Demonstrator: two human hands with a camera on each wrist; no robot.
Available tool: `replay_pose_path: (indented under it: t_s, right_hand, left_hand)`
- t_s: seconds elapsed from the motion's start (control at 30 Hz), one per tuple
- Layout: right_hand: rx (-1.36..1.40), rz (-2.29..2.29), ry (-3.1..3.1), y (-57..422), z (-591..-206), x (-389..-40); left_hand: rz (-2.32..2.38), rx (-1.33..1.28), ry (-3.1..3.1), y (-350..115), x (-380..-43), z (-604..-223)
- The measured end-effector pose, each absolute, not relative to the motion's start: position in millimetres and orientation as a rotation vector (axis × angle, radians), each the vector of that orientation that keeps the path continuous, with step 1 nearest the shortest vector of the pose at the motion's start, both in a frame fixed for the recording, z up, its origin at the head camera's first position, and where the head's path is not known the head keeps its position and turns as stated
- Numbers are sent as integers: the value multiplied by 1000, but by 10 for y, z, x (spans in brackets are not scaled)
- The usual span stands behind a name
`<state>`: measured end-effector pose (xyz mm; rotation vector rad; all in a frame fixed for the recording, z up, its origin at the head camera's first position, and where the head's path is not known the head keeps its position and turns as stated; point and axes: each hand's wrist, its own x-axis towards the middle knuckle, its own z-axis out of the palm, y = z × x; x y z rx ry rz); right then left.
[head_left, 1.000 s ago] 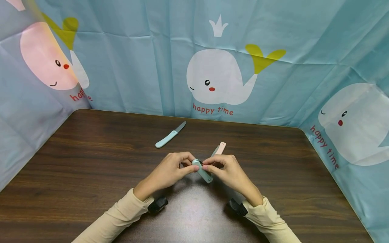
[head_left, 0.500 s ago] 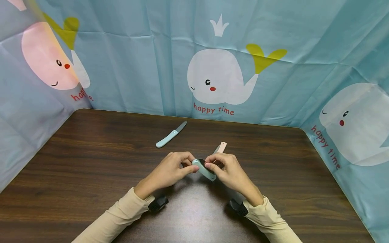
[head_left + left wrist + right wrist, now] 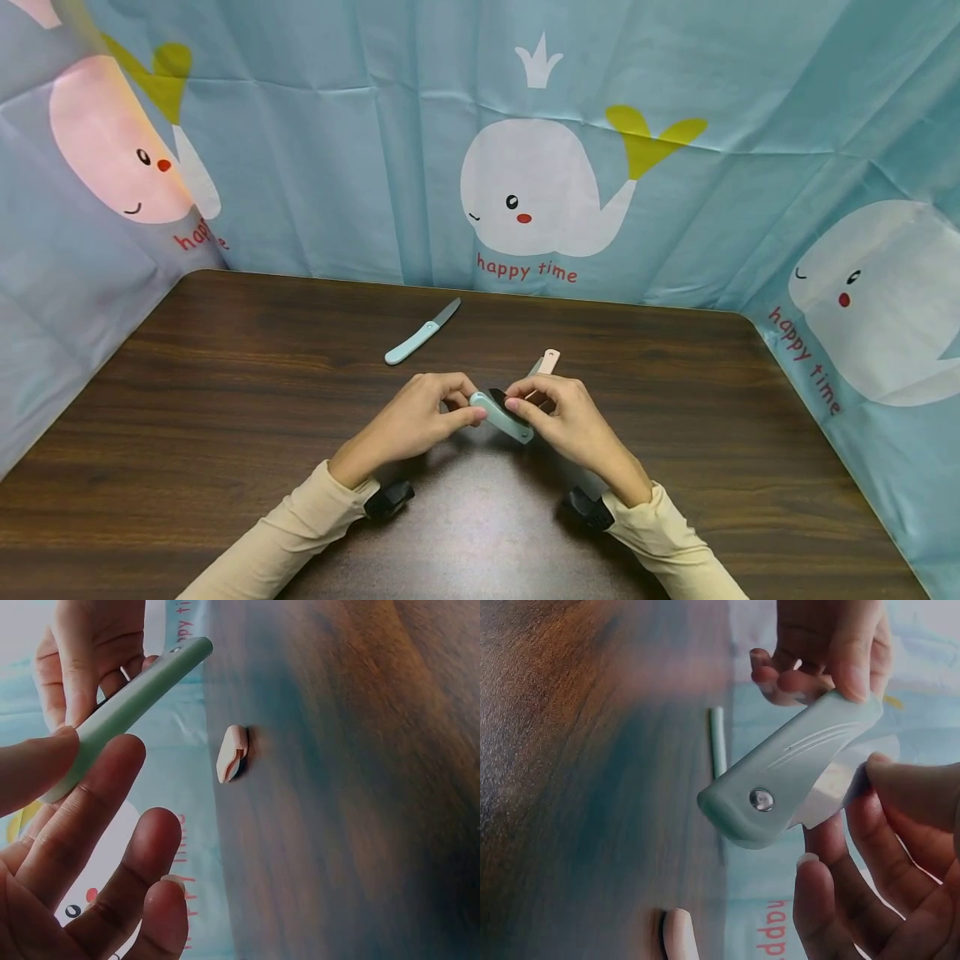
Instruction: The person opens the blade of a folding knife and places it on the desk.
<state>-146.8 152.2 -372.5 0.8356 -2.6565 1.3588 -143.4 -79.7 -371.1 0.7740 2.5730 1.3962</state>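
My left hand [image 3: 418,419] pinches one end of a mint-green folding knife [image 3: 498,417] between thumb and fingers, holding it up over the table. The thumb and index finger of my right hand [image 3: 567,423] pinch its blade [image 3: 826,796], which stands partly swung out of the handle [image 3: 799,761]. A metal pivot rivet shows near the handle's other end in the right wrist view. Behind the right hand lies a pink folding knife [image 3: 550,362], its blade partly out and partly hidden by the fingers.
A light-blue folding knife [image 3: 412,343] lies unfolded farther back on the dark wooden table [image 3: 225,400], blade pointing to the back right. A blue curtain [image 3: 330,167] printed with whales hangs along the table's back and sides.
The right fingers have swung the blade out of the mint-green handle, so more of it shows. The handle has turned slightly, and the left hand keeps its grip. Both knives on the table stay put.
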Motion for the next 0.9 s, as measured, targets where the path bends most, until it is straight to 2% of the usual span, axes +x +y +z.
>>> replay_pose_path:
  t_s: [0.43, 0.9]
  right_hand:
    - [940, 1317, -2603, 1496, -3731, -1450]
    - [931, 1256, -2620, 1485, -3710, -1432]
  left_hand:
    - [1364, 813, 2534, -779, -1420, -3704]
    - [1390, 815, 2471, -782, -1404, -3701]
